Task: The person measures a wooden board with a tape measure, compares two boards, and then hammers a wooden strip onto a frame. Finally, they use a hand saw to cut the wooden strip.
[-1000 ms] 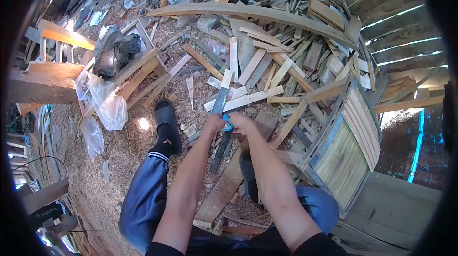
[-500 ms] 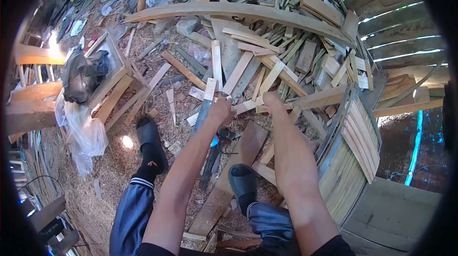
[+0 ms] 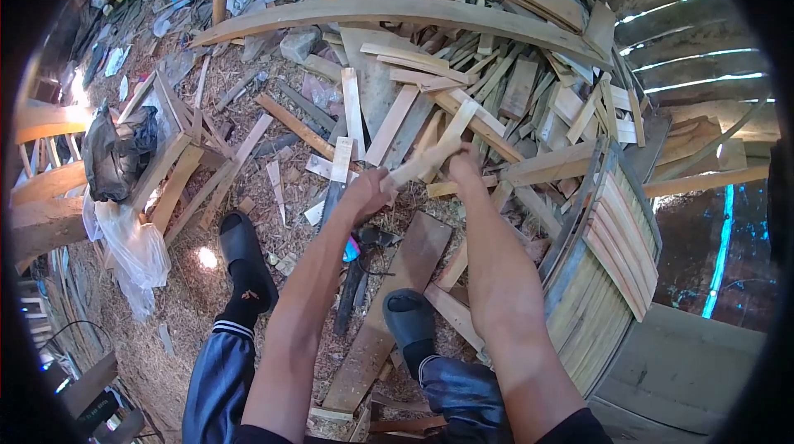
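Between my two hands a short pale wood piece (image 3: 422,164) is held up at a slant, its right end higher. My left hand (image 3: 369,194) is closed round its lower left end. At the other end, my right hand (image 3: 465,164) grips it with fingers wrapped. Just below and left of my left hand lies a hand saw (image 3: 332,196), with a pale strip (image 3: 341,159) at its upper end. A dark power tool (image 3: 376,237) rests on the ground below my hands, partly hidden by my left forearm.
A wide brown board (image 3: 405,287) lies between my feet. Scrap wood (image 3: 496,80) is heaped ahead under a long curved beam (image 3: 397,10). At the right stands a slatted wooden panel (image 3: 600,270); at the left, a wooden frame (image 3: 178,155) with plastic bags (image 3: 132,237).
The wood piece has been raised and tilted between my hands. My left hand has shifted slightly left and my right hand slightly up. The whole view has moved a little.
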Demonstrator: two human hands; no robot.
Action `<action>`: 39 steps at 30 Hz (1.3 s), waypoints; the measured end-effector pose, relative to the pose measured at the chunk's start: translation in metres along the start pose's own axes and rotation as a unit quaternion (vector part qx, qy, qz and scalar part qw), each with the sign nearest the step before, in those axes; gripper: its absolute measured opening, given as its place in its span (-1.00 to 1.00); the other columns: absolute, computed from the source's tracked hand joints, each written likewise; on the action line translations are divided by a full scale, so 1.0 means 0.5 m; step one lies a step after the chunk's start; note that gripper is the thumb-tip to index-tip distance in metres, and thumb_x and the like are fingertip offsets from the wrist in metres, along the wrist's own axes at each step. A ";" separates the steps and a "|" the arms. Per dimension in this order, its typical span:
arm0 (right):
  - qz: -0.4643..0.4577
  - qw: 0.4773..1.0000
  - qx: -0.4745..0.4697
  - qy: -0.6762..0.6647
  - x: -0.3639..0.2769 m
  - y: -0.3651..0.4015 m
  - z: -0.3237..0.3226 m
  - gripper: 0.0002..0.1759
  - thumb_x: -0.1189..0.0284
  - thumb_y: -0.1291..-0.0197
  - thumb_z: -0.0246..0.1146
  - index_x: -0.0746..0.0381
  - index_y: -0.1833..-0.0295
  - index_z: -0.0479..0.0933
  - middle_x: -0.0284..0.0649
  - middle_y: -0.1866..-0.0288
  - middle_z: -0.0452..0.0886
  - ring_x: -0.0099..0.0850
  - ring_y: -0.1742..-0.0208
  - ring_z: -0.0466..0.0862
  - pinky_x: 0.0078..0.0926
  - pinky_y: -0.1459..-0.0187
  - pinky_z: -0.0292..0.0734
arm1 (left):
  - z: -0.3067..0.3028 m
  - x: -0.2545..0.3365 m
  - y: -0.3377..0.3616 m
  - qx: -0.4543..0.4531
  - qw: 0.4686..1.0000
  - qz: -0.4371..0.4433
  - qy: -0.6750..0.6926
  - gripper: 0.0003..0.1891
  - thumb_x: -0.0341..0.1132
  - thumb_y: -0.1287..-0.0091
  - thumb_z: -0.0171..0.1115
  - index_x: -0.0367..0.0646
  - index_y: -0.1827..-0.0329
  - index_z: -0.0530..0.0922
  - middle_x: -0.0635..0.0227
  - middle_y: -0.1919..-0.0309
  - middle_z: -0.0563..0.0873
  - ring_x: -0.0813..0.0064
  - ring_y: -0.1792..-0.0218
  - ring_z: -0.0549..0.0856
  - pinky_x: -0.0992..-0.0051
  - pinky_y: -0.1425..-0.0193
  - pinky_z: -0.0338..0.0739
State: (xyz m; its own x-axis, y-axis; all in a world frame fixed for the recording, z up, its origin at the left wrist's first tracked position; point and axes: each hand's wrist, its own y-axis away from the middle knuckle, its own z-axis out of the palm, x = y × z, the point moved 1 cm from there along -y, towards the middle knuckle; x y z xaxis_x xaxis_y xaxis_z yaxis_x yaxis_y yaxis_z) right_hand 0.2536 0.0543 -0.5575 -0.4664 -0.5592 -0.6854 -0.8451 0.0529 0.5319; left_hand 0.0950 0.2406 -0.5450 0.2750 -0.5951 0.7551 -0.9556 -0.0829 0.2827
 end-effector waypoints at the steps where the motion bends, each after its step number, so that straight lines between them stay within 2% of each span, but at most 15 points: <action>1: -0.015 0.999 0.039 -0.034 -0.027 0.018 -0.005 -0.52 0.44 -0.11 0.22 0.22 -0.21 0.45 -0.02 -0.20 0.56 -0.17 -0.24 0.55 -0.35 -0.21 0.45 | -0.012 0.005 0.003 0.051 0.998 -0.021 0.026 -0.43 -0.27 -0.07 0.35 -0.37 -0.14 0.48 -0.07 0.15 0.69 0.17 0.05 0.71 0.25 -0.01 0.57; 6: 0.016 0.994 -0.008 -0.107 -0.006 -0.043 -0.006 -0.45 0.44 -0.07 0.25 0.19 -0.24 0.43 -0.06 -0.24 0.53 -0.18 -0.22 0.55 -0.34 -0.21 0.44 | -0.026 -0.041 -0.078 0.186 0.963 -0.059 0.188 -0.58 -0.20 -0.35 0.21 -0.32 -0.14 0.45 0.27 0.29 0.68 0.45 0.27 0.70 0.42 0.19 0.53; 8: 0.025 0.991 -0.101 0.089 -0.013 -0.043 0.000 -0.49 0.50 -0.20 0.06 0.19 -0.32 0.35 -0.04 -0.25 0.50 -0.28 -0.12 0.60 -0.27 0.23 0.59 | -0.122 0.092 -0.053 0.176 0.880 -0.103 0.428 -0.70 -0.16 -0.47 0.10 -0.23 -0.03 0.47 0.32 0.32 0.66 0.49 0.35 0.68 0.46 0.28 0.53; 12: 0.018 0.982 0.050 0.184 0.012 -0.029 0.063 -0.43 0.46 -0.17 0.10 0.28 -0.33 0.30 0.08 -0.23 0.51 -0.14 -0.14 0.60 -0.25 -0.08 0.54 | -0.154 0.079 -0.056 0.192 0.855 -0.128 0.465 -0.68 -0.10 -0.53 0.03 -0.24 0.04 0.45 0.34 0.36 0.61 0.51 0.45 0.64 0.45 0.37 0.53; 14: 0.043 0.983 0.021 0.177 -0.059 0.041 0.043 -0.40 0.42 -0.16 0.15 0.30 -0.34 0.27 0.10 -0.30 0.43 -0.08 -0.22 0.54 -0.21 -0.17 0.49 | -0.164 0.042 -0.045 0.194 0.860 -0.133 0.453 -0.69 -0.12 -0.54 0.01 -0.24 0.04 0.43 0.33 0.38 0.60 0.50 0.47 0.63 0.44 0.43 0.54; 16: 0.063 0.983 -0.009 0.170 -0.094 0.089 0.053 -0.36 0.37 -0.15 0.20 0.32 -0.34 0.24 0.13 -0.38 0.35 -0.03 -0.30 0.48 -0.18 -0.26 0.44 | -0.179 0.022 -0.018 0.195 0.854 -0.190 0.443 -0.60 -0.01 -0.53 0.01 -0.24 0.03 0.46 0.33 0.33 0.60 0.48 0.39 0.66 0.42 0.30 0.59; 18: -0.037 0.951 0.142 0.270 -0.102 0.124 0.078 -0.24 0.23 -0.10 0.32 0.31 -0.34 0.19 0.11 -0.42 0.25 0.05 -0.38 0.38 -0.04 -0.28 0.41 | -0.185 0.001 0.005 0.216 0.848 -0.225 0.428 -0.62 -0.04 -0.52 0.03 -0.26 0.01 0.45 0.31 0.33 0.57 0.46 0.41 0.65 0.43 0.30 0.59; 19: -0.058 0.948 0.068 0.304 -0.133 0.151 0.085 -0.19 0.31 -0.07 0.41 0.34 -0.35 0.17 0.18 -0.42 0.21 0.07 -0.32 0.45 -0.11 -0.24 0.47 | -0.184 -0.014 0.015 0.220 0.848 -0.226 0.427 -0.64 -0.08 -0.51 0.05 -0.27 0.01 0.44 0.30 0.32 0.58 0.46 0.41 0.65 0.42 0.30 0.59; 23: -0.066 0.957 0.069 0.275 -0.130 0.163 0.208 -0.08 0.28 -0.07 0.41 0.34 -0.43 0.05 0.13 -0.29 0.32 0.02 -0.28 0.49 -0.09 -0.17 0.54 | -0.166 -0.086 0.028 0.196 0.862 -0.231 0.406 -0.70 -0.25 -0.45 0.11 -0.26 -0.09 0.43 0.28 0.24 0.63 0.47 0.34 0.67 0.40 0.25 0.59; 25: -0.102 0.916 0.041 0.386 -0.131 0.172 0.255 -0.03 0.28 -0.08 0.37 0.30 -0.49 -0.04 0.17 -0.29 0.32 0.04 -0.31 0.46 -0.04 -0.19 0.51 | -0.154 -0.106 0.023 0.168 0.878 -0.232 0.384 -0.70 -0.28 -0.44 0.13 -0.26 -0.13 0.42 0.27 0.21 0.64 0.47 0.31 0.67 0.39 0.23 0.58; 28: -0.030 0.961 -0.015 0.276 -0.140 0.167 0.272 -0.01 0.23 -0.08 0.35 0.29 -0.50 -0.06 0.21 -0.38 0.25 0.05 -0.29 0.49 -0.01 -0.18 0.51 | -0.120 -0.127 0.034 0.161 0.863 -0.243 0.413 -0.65 -0.32 -0.42 0.14 -0.28 -0.20 0.45 0.25 0.12 0.68 0.46 0.20 0.67 0.42 0.11 0.57; 33: -0.147 0.933 0.012 0.329 -0.083 0.063 0.231 -0.23 0.28 -0.08 0.33 0.35 -0.37 0.25 0.12 -0.18 0.52 -0.10 -0.02 0.67 -0.13 0.09 0.65 | -0.128 -0.070 0.035 0.145 0.904 -0.182 0.359 -0.60 -0.39 -0.37 0.18 -0.30 -0.25 0.47 0.19 -0.05 0.67 0.38 -0.06 0.62 0.40 -0.21 0.45; 35: 0.046 0.970 -0.211 0.112 -0.118 0.085 0.167 -0.52 0.55 -0.17 0.20 0.39 -0.24 0.40 -0.03 -0.04 0.62 -0.08 0.01 0.65 -0.11 0.07 0.65 | -0.129 -0.052 0.042 0.146 0.911 -0.155 0.353 -0.59 -0.40 -0.37 0.19 -0.30 -0.26 0.47 0.13 -0.10 0.66 0.33 -0.11 0.62 0.38 -0.25 0.43; 38: 0.008 0.933 -0.360 -0.030 -0.170 0.129 0.091 -0.59 0.71 -0.25 0.07 0.38 -0.23 0.39 -0.05 -0.08 0.60 -0.17 0.05 0.66 -0.18 0.20 0.71 | -0.213 0.061 0.092 0.136 0.927 -0.126 0.326 -0.58 -0.38 -0.37 0.19 -0.32 -0.27 0.46 0.08 -0.10 0.66 0.29 -0.12 0.63 0.35 -0.25 0.44; 39: 0.020 0.929 -0.368 -0.031 -0.211 0.167 0.061 -0.56 0.75 -0.31 0.01 0.35 -0.29 0.33 -0.05 -0.09 0.60 -0.17 0.02 0.66 -0.22 0.10 0.72 | -0.246 0.095 0.113 0.144 0.941 -0.128 0.278 -0.58 -0.36 -0.36 0.21 -0.34 -0.25 0.47 0.05 -0.08 0.67 0.26 -0.12 0.63 0.33 -0.25 0.45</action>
State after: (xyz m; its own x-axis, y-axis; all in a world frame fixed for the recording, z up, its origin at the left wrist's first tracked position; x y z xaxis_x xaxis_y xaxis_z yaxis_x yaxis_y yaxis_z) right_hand 0.2245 0.1429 -0.4560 -0.5261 -0.5196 -0.6732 -0.4297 -0.5208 0.7377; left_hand 0.0673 0.3058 -0.4207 0.4363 -0.0228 0.8995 -0.8172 -0.4283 0.3856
